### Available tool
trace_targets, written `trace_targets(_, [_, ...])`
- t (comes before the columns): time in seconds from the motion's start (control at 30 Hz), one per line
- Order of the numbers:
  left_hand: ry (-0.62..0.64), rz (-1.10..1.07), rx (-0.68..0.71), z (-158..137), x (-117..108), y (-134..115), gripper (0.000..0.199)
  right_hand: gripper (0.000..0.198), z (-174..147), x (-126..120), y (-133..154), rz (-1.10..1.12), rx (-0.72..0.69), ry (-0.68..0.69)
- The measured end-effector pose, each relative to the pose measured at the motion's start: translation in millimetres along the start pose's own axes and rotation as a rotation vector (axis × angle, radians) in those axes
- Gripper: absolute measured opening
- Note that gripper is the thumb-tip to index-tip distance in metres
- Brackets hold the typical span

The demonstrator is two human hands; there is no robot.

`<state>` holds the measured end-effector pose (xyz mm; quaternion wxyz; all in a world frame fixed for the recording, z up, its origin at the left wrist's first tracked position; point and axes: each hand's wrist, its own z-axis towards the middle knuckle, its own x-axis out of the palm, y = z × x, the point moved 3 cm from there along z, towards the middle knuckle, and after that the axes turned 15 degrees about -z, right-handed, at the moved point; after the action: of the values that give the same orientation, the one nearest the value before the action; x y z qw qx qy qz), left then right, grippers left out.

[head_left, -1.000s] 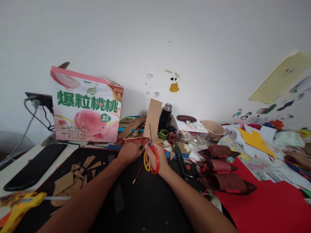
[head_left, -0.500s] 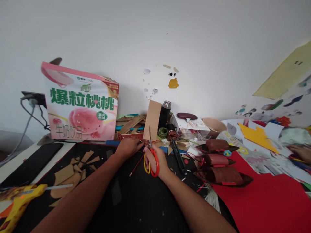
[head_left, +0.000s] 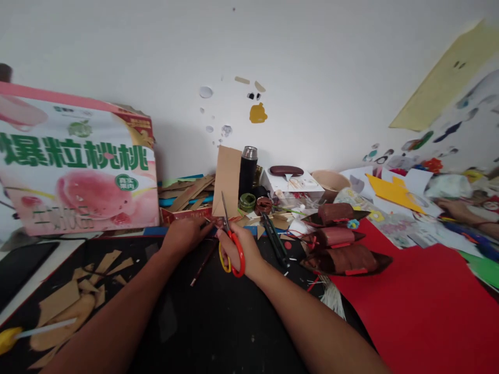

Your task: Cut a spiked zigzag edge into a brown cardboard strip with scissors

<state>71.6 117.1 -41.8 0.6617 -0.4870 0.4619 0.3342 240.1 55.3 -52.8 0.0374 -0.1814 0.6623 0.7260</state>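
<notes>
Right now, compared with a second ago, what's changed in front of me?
Your view has swung right and down: the pink box now runs off the left edge, and the yellow glue gun is mostly out of view. Nothing was visibly picked up or let go. Your right grip still holds the scissors, and the brown cardboard piece still stands behind them.

Bare left forearm (head_left: 117, 306) and right forearm (head_left: 304, 306) angled inward from the lower edge, left hand (head_left: 183, 238) back upward, its fingers pointing toward the right hand (head_left: 245, 249), right hand curled in a grip, hands close together
</notes>
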Motion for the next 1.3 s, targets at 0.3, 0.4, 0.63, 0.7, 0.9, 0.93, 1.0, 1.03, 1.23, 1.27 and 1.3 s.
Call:
trace_targets(0.3, [0.034, 0.012, -0.010, 3, 0, 1, 0.056, 0.034, 3, 1, 0, 0.050, 0.063, 0.012])
trace_targets(0.4, [0.054, 0.001, -0.014, 3, -2, -2, 0.056, 0.037, 3, 1, 1, 0.051, 0.067, 0.011])
trace_targets(0.63, [0.067, -0.010, -0.027, 1, -3, -6, 0.053, 0.042, 1, 0, 3, 0.090, 0.083, -0.005])
trace_targets(0.7, [0.052, -0.033, -0.033, -1, -2, -5, 0.052, 0.044, -2, 0, 3, 0.087, 0.121, -0.017])
trace_targets(0.9, [0.121, -0.090, -0.018, -6, 8, -4, 0.051, 0.049, -10, 3, -7, 0.142, 0.237, 0.011])
trace_targets(0.93, [0.125, -0.101, -0.016, -6, 9, -4, 0.051, 0.050, -10, 2, -8, 0.133, 0.244, 0.010])
trace_targets(1.0, [0.125, -0.115, -0.013, -6, 8, -5, 0.051, 0.050, -9, 1, -8, 0.131, 0.240, 0.011])
trace_targets(1.03, [0.119, -0.113, -0.012, -5, 6, -6, 0.052, 0.049, -8, 1, -7, 0.125, 0.231, 0.005])
trace_targets(1.23, [0.101, -0.029, -0.041, -2, -2, -7, 0.053, 0.046, -3, 1, 6, 0.099, 0.155, -0.018])
trace_targets(1.27, [0.102, -0.026, -0.041, -2, -2, -7, 0.054, 0.047, -2, 1, 7, 0.084, 0.153, -0.030])
trace_targets(1.3, [0.097, -0.026, -0.041, -1, -2, -7, 0.054, 0.047, -1, 1, 7, 0.082, 0.151, -0.027])
